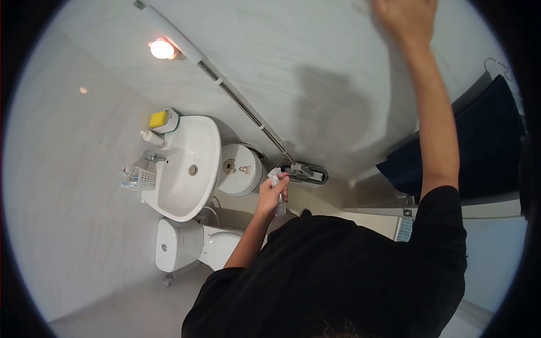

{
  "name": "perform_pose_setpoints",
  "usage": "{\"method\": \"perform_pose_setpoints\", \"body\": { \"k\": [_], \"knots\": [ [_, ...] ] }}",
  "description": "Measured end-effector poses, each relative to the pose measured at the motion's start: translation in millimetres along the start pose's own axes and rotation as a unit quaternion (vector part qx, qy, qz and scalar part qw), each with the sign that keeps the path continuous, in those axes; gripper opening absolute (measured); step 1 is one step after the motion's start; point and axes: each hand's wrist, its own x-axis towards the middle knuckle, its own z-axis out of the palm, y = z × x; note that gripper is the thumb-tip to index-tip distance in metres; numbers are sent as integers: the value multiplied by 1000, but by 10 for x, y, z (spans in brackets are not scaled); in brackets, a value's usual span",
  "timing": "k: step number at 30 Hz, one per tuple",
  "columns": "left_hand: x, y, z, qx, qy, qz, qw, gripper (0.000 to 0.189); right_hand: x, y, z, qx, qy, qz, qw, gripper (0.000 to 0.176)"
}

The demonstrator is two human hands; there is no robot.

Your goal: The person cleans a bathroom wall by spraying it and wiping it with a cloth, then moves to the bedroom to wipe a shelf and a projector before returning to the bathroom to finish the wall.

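My left hand (pixel 274 197) is closed around a small clear spray bottle (pixel 279 204) held upright in front of my body, to the right of the round white bin. My right arm stretches far up and to the right, and my right hand (pixel 407 21) is at the top edge of the view, close to the pale marbled wall (pixel 253 34). The fingers of that hand are cut off by the frame, so what they hold or touch is hidden.
A white sink (pixel 180 186) is at the left, with a yellow sponge (pixel 158 119) in a holder. A toilet (pixel 179 245) stands below it. A long-handled mop (pixel 239 98) leans by the bin (pixel 239 183). Dark blue cloth (pixel 479 141) hangs at the right.
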Motion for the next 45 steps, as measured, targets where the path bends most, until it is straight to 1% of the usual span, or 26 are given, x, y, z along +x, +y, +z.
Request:
{"method": "perform_pose_setpoints", "body": {
  "k": [3, 6, 7, 10, 11, 13, 14, 16, 19, 21, 23, 24, 26, 29, 30, 32, 33, 35, 36, 38, 39, 41, 42, 43, 44, 45],
  "knots": [
    [16, 2, 33, -5, -12, -5, 1000, 30, 183, 357, 14, 24, 219, 30, 975, 63],
    [32, -43, 40, 14, -10, -16, 1000, 32, 74, 304, 93, 43, 238, 20, 970, 63],
    [37, -64, 40, 12, -11, -21, 1000, 32, 14, 252, 123, 43, 233, 17, 971, 63],
    [46, -76, 46, 14, -15, -25, 999, 33, -316, -14, 207, 81, 148, 23, 985, 67],
    [49, -64, 62, 13, -19, -19, 1000, 30, -457, -109, 243, 81, 146, 22, 986, 67],
    [84, -44, 84, 10, -23, -15, 1000, 28, -761, -319, 345, 84, 48, -47, 994, 69],
    [111, -38, 90, 17, -27, -15, 999, 30, -919, -439, 388, 85, 45, -49, 994, 69],
    [147, -31, 118, 24, -29, -20, 999, 32, -1239, -674, 491, 138, 37, -54, 988, 55],
    [191, 11, 186, 22, -29, -33, 999, 31, -1684, -832, 741, 133, 13, -97, 986, 64],
    [195, 34, 224, 14, -32, -28, 999, 29, -1890, -893, 842, 117, 24, -92, 989, 59],
    [193, 45, 234, 14, -31, -27, 999, 28, -2092, -905, 897, 126, 13, -37, 991, 57],
    [191, 41, 227, 17, -31, -23, 999, 28, -2249, -929, 969, 125, 11, -42, 991, 57],
    [188, 10, 196, 23, -21, -22, 999, 30, -2623, -957, 1170, 133, 28, 86, 987, 56],
    [126, -16, 105, 25, -10, -17, 999, 33, -3060, -716, 1453, 162, 62, 110, 979, 61],
    [109, -24, 62, 27, -3, -13, 1000, 33, -3083, -590, 1460, 161, 63, 108, 979, 61],
    [76, -22, -32, 33, 7, -8, 999, 33, -3060, -318, 1396, 111, 66, 170, 977, 71],
    [64, -21, -70, 29, 6, -8, 1000, 33, -3008, -149, 1339, 111, 67, 166, 977, 71],
    [36, -14, -154, 12, 42, -23, 999, 32, -2864, 115, 1179, 136, 131, 280, 941, 77],
    [33, -2, -175, -2, 52, -26, 998, 33, -2819, 137, 1141, 136, 131, 277, 942, 77],
    [48, 6, -220, -8, 49, -31, 998, 33, -2782, 166, 1070, 160, 151, 343, 913, 74],
    [59, 13, -225, -10, 46, -34, 998, 32, -2823, 163, 1100, 158, 151, 341, 914, 74],
    [78, 61, -176, -10, 41, -38, 998, 31, -2930, 153, 1222, 195, 161, 516, 818, 73],
    [88, 86, -141, -7, 30, -31, 999, 30, -2919, 180, 1160, 191, 167, 516, 819, 73],
    [112, 105, -108, -5, 20, -24, 999, 29, -2879, 165, 1046, 299, 113, 626, 711, 70],
    [138, 109, -85, -6, 16, -22, 1000, 29, -2839, 132, 962, 399, 54, 711, 576, 67],
    [167, 111, -68, 4, 5, -15, 1000, 28, -2804, 95, 937, 400, 58, 710, 577, 67]
  ]
}}
